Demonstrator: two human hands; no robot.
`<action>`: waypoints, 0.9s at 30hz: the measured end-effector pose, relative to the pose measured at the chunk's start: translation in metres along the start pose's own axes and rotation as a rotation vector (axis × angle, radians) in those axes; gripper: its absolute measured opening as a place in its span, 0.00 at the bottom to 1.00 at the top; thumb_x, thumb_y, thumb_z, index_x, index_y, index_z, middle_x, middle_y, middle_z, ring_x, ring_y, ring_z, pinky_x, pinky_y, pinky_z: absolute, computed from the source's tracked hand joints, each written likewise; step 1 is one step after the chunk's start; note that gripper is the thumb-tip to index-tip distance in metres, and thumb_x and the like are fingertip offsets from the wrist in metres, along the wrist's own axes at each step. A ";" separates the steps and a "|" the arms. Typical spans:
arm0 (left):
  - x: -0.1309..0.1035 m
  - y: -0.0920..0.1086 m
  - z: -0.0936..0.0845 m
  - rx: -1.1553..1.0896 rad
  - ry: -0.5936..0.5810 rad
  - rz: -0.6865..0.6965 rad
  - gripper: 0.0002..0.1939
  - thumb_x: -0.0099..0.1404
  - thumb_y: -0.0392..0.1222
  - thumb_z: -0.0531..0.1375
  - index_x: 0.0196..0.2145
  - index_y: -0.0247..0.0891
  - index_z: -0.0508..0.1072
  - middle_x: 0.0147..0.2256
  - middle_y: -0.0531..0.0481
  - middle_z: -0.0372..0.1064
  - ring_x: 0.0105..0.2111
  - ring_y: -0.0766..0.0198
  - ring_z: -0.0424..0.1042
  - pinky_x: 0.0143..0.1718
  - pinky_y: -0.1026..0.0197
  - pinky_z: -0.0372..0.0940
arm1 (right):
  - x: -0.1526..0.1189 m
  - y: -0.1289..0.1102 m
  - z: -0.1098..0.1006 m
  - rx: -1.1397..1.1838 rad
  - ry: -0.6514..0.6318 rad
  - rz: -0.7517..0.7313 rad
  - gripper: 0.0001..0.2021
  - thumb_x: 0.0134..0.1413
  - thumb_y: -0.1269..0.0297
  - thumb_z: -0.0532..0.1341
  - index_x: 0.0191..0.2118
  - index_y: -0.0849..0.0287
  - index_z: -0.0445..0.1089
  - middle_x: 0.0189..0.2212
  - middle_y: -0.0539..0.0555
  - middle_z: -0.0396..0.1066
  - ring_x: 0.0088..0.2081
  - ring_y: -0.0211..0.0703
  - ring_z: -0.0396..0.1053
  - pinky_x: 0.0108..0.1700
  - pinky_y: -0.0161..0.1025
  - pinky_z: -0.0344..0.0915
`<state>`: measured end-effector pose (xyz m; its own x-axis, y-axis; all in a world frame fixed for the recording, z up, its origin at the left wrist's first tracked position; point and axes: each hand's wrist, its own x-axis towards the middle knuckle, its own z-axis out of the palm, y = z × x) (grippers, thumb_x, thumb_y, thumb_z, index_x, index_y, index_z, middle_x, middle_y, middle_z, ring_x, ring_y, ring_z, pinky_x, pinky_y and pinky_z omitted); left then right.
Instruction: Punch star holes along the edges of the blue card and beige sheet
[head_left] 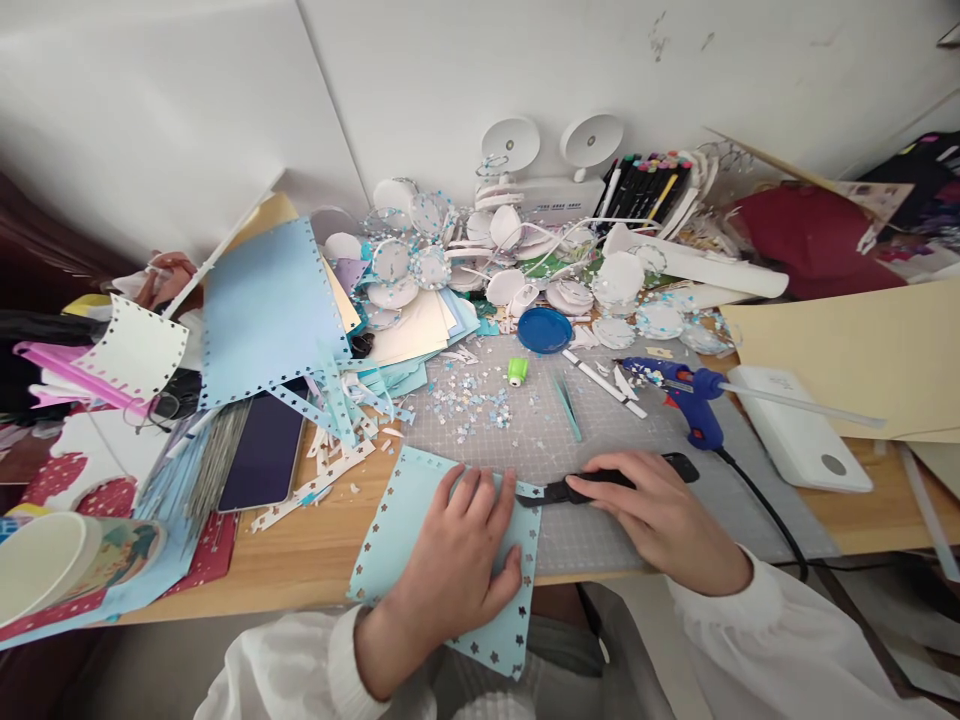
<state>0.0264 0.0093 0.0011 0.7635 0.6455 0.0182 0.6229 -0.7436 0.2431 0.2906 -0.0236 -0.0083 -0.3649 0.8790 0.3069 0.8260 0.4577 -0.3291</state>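
My left hand (466, 545) lies flat with fingers stretched over a light blue sheet of paper (390, 520), pressing it down at the table's front edge. Small flower-shaped holes run along the sheet's borders, and its lower corner hangs past the edge. My right hand (656, 515) is closed around a black utility knife (600, 480). The knife's dark blade reaches left to the sheet's upper right corner, close to my left fingertips. Whether the blade lies on or under the paper I cannot tell. Part of the handle is hidden behind my fingers.
On the grey cutting mat (495, 440) are punched paper bits (469, 400), a green craft punch (517, 372), tweezers (568, 408), a white pen (604, 384) and a blue glue gun (686, 390). A paper cup (82, 560) stands left; a white power bank (802, 428) lies right.
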 end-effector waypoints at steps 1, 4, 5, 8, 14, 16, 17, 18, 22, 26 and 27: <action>0.000 0.000 0.000 0.000 -0.002 -0.001 0.33 0.67 0.49 0.47 0.65 0.30 0.51 0.55 0.37 0.59 0.56 0.46 0.56 0.62 0.43 0.46 | 0.000 0.002 -0.001 -0.005 -0.004 0.000 0.18 0.62 0.72 0.52 0.51 0.49 0.71 0.44 0.56 0.70 0.44 0.45 0.67 0.44 0.44 0.65; 0.000 0.000 0.000 0.004 -0.008 0.000 0.33 0.67 0.49 0.47 0.65 0.30 0.51 0.55 0.36 0.58 0.56 0.46 0.56 0.62 0.43 0.46 | -0.001 0.008 -0.003 -0.021 -0.003 0.002 0.17 0.62 0.72 0.53 0.51 0.49 0.71 0.44 0.56 0.70 0.44 0.45 0.67 0.43 0.44 0.65; 0.000 0.000 0.000 0.006 -0.007 0.000 0.33 0.67 0.49 0.47 0.65 0.30 0.51 0.55 0.36 0.58 0.56 0.46 0.56 0.62 0.43 0.46 | -0.001 0.009 -0.003 -0.021 -0.001 0.001 0.17 0.62 0.72 0.53 0.51 0.49 0.71 0.44 0.56 0.70 0.44 0.45 0.67 0.43 0.44 0.65; -0.001 0.000 0.001 0.013 0.000 0.002 0.33 0.67 0.49 0.47 0.65 0.30 0.51 0.55 0.36 0.58 0.56 0.45 0.56 0.62 0.42 0.45 | 0.005 0.006 0.000 -0.009 0.004 -0.008 0.17 0.62 0.73 0.52 0.51 0.50 0.71 0.44 0.56 0.70 0.44 0.45 0.67 0.44 0.45 0.65; -0.001 0.000 0.001 0.034 0.000 0.016 0.33 0.67 0.50 0.46 0.65 0.27 0.50 0.55 0.35 0.59 0.55 0.45 0.57 0.61 0.42 0.47 | 0.026 -0.007 0.011 0.003 0.028 -0.036 0.18 0.62 0.74 0.51 0.49 0.51 0.72 0.43 0.57 0.71 0.44 0.45 0.67 0.45 0.46 0.65; -0.001 -0.001 -0.001 0.040 0.000 0.026 0.34 0.67 0.51 0.47 0.64 0.26 0.50 0.55 0.33 0.59 0.55 0.44 0.57 0.61 0.41 0.48 | 0.028 -0.010 0.011 0.008 0.013 -0.049 0.18 0.61 0.74 0.51 0.49 0.52 0.72 0.43 0.57 0.71 0.43 0.46 0.67 0.44 0.46 0.65; -0.001 -0.002 -0.003 0.039 -0.002 0.043 0.34 0.67 0.51 0.47 0.64 0.25 0.50 0.55 0.33 0.59 0.55 0.44 0.57 0.61 0.41 0.49 | 0.027 -0.011 0.010 0.013 0.000 -0.056 0.18 0.61 0.74 0.51 0.50 0.52 0.72 0.43 0.57 0.71 0.44 0.46 0.67 0.44 0.46 0.65; -0.002 -0.003 -0.005 0.030 -0.009 0.075 0.34 0.67 0.51 0.48 0.64 0.26 0.51 0.55 0.33 0.59 0.55 0.44 0.57 0.61 0.42 0.49 | 0.024 -0.013 0.008 0.020 -0.015 -0.064 0.18 0.62 0.74 0.51 0.50 0.52 0.72 0.43 0.57 0.71 0.44 0.46 0.67 0.44 0.46 0.66; -0.005 -0.007 -0.013 -0.067 -0.072 0.278 0.29 0.67 0.47 0.51 0.62 0.33 0.57 0.54 0.40 0.63 0.57 0.52 0.58 0.62 0.52 0.51 | 0.008 -0.020 -0.002 0.052 -0.077 -0.093 0.19 0.62 0.73 0.49 0.51 0.51 0.71 0.43 0.57 0.70 0.43 0.45 0.68 0.42 0.44 0.67; -0.012 -0.015 -0.013 -0.066 -0.041 0.244 0.31 0.68 0.46 0.51 0.65 0.33 0.50 0.63 0.40 0.52 0.64 0.54 0.48 0.65 0.52 0.45 | -0.007 -0.025 -0.008 0.065 -0.085 -0.073 0.21 0.61 0.76 0.48 0.53 0.50 0.69 0.43 0.57 0.70 0.44 0.44 0.68 0.43 0.43 0.67; -0.014 -0.017 -0.012 -0.044 -0.021 0.189 0.33 0.68 0.47 0.51 0.65 0.32 0.48 0.65 0.39 0.46 0.66 0.51 0.44 0.65 0.49 0.44 | -0.008 -0.026 -0.009 0.065 -0.080 -0.068 0.22 0.61 0.77 0.48 0.53 0.50 0.69 0.43 0.57 0.70 0.44 0.44 0.68 0.43 0.44 0.67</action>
<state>0.0024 0.0150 0.0086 0.8697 0.4913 0.0470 0.4608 -0.8424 0.2792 0.2762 -0.0435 0.0054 -0.4541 0.8524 0.2594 0.7693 0.5220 -0.3684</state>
